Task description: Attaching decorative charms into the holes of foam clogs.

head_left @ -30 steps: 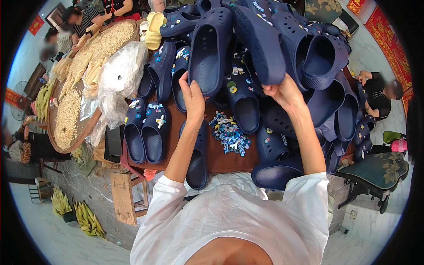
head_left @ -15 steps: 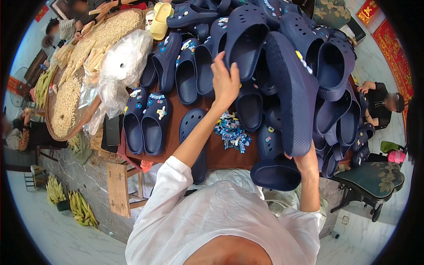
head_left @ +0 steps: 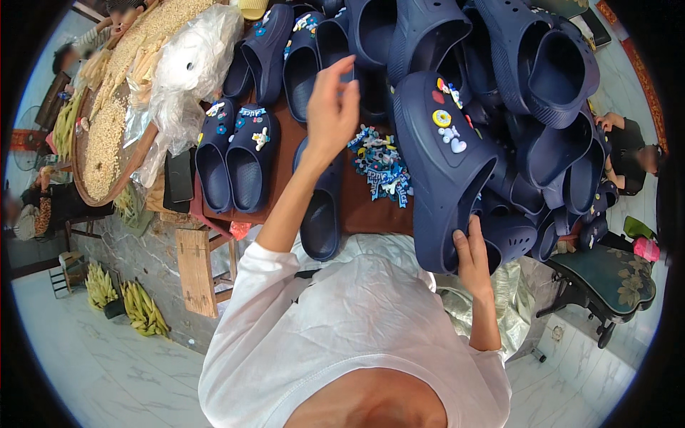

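Note:
My right hand (head_left: 472, 250) grips the heel end of a navy clog (head_left: 428, 167), raised over the table's front edge. Colourful charms, including a yellow ring and a pale heart shape, sit on its upper. My left hand (head_left: 332, 114) hovers empty before the piled clogs, its index finger and thumb apart. Between the hands lies a heap of blue and white charms (head_left: 384, 167) on the brown tabletop (head_left: 357, 217). A navy clog (head_left: 321, 217) is partly hidden by my left forearm. Farther left stand two charm-decorated clogs (head_left: 250, 160).
Many navy clogs (head_left: 546, 78) are stacked at the back and right. A plastic bag (head_left: 189, 71) lies beside a round tray (head_left: 153, 153) of pale kernels. A wooden stool (head_left: 196, 271) stands below left, a dark chair (head_left: 606, 278) at right. Other people sit at both sides.
The clog in my right hand has turned from its side, bringing its charm-covered upper into view. My left hand has drawn away from the piled clog, leftward. The whole view has shifted somewhat.

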`<action>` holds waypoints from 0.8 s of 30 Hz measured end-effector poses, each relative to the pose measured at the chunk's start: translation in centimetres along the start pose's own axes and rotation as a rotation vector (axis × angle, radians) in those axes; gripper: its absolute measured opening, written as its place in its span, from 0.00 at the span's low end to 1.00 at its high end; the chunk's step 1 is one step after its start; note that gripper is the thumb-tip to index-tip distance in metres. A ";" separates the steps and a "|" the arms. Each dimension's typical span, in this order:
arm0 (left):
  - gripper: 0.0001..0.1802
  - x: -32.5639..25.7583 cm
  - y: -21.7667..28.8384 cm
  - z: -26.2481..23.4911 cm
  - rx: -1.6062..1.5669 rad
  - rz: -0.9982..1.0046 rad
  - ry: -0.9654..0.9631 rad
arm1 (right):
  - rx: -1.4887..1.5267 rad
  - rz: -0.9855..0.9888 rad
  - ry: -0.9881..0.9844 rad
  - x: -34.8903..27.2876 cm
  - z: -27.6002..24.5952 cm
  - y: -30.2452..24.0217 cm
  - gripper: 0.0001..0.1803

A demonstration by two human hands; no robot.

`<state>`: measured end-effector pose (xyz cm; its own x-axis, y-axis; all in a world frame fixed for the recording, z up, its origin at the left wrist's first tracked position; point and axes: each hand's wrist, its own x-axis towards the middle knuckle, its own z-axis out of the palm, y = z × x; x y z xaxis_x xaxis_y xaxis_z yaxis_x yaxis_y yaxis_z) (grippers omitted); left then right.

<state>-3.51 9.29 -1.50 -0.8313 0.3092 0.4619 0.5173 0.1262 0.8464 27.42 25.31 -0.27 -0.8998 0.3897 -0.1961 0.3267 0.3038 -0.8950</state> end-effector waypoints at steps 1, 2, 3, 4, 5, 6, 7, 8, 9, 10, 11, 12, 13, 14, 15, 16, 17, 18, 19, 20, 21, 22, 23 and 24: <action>0.22 -1.2 -0.1 -1.4 -0.009 -0.029 0.000 | -0.110 -0.041 0.015 -0.4 0.3 0.4 0.26; 0.22 -2.7 -0.2 -2.7 -0.057 -0.116 -0.032 | -0.055 0.011 0.008 -0.5 0.4 -0.1 0.23; 0.26 -4.1 -0.5 -4.4 -0.028 -0.196 -0.121 | -0.051 0.016 0.000 -0.8 0.4 -0.5 0.23; 0.29 -5.5 -0.9 -6.1 0.078 -0.153 -0.227 | -0.107 0.030 0.006 -1.0 0.5 -0.8 0.21; 0.33 -6.9 -0.9 -7.5 0.185 -0.112 -0.333 | -0.162 0.042 0.010 -1.3 0.8 -1.0 0.19; 0.35 -8.5 -1.1 -8.4 0.237 -0.101 -0.391 | -0.161 0.047 0.002 -1.6 1.1 -1.0 0.19; 0.38 -9.9 -1.1 -8.9 0.289 -0.090 -0.448 | -0.230 -0.036 0.010 -2.0 1.4 -1.1 0.18; 0.37 -10.9 -0.4 -9.3 0.278 -0.176 -0.505 | -0.297 -0.118 0.019 -2.4 1.7 -1.1 0.17; 0.37 -11.7 -1.1 -9.2 0.279 -0.183 -0.506 | -0.296 -0.114 0.014 -2.4 2.1 -1.0 0.17; 0.37 -12.8 -2.3 -8.9 0.380 -0.133 -0.493 | -0.270 -0.123 -0.030 -2.3 2.7 -0.8 0.17; 0.37 -13.5 -2.7 -8.7 0.480 -0.082 -0.480 | -0.244 -0.130 -0.073 -2.1 3.3 -0.6 0.17; 0.37 -13.8 -3.0 -8.2 0.488 -0.105 -0.396 | -0.286 -0.117 -0.113 -1.8 3.9 -0.7 0.16; 0.37 -14.1 -3.1 -8.1 0.490 -0.109 -0.396 | -0.285 -0.116 -0.116 -1.4 4.6 -0.7 0.16; 0.37 -14.2 -3.3 -7.8 0.514 -0.135 -0.327 | -0.243 -0.103 -0.159 -0.7 5.3 -0.7 0.15; 0.36 -14.2 -3.2 -7.8 0.539 -0.161 -0.256 | -0.200 -0.090 -0.201 -0.2 5.9 -0.7 0.14; 0.36 -14.3 -2.8 -8.0 0.587 -0.161 -0.212 | -0.223 -0.069 -0.230 0.1 6.5 -0.7 0.13; 0.36 -14.1 -3.2 -8.2 0.588 -0.157 -0.210 | -0.222 -0.073 -0.227 0.5 7.2 -0.2 0.13; 0.36 -14.3 -3.7 -8.9 0.591 -0.149 -0.181 | -0.232 -0.076 -0.219 0.6 8.1 0.6 0.14; 0.36 -14.4 -4.0 -9.5 0.595 -0.142 -0.152 | -0.241 -0.079 -0.212 0.7 8.6 0.9 0.14; 0.36 -14.2 -3.9 -10.0 0.589 -0.144 -0.166 | -0.271 -0.090 -0.220 0.9 9.0 0.7 0.15; 0.36 -14.0 -3.8 -10.5 0.593 -0.144 -0.166 | -0.269 -0.092 -0.222 0.9 9.5 0.7 0.15; 0.36 -13.8 -3.8 -10.8 0.562 -0.174 -0.203 | -0.280 -0.118 -0.200 0.9 10.0 1.0 0.16; 0.36 -13.6 -3.5 -11.0 0.529 -0.205 -0.244 | -0.293 -0.140 -0.177 0.7 10.5 1.2 0.16; 0.36 -13.3 -3.1 -10.9 0.528 -0.206 -0.250 | -0.291 -0.134 -0.176 0.6 10.9 1.3 0.16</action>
<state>3.77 -5.47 -7.39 -0.8850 0.4323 0.1731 0.4354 0.6363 0.6368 24.12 16.47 -5.88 -0.9679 0.1819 -0.1734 0.2483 0.5865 -0.7710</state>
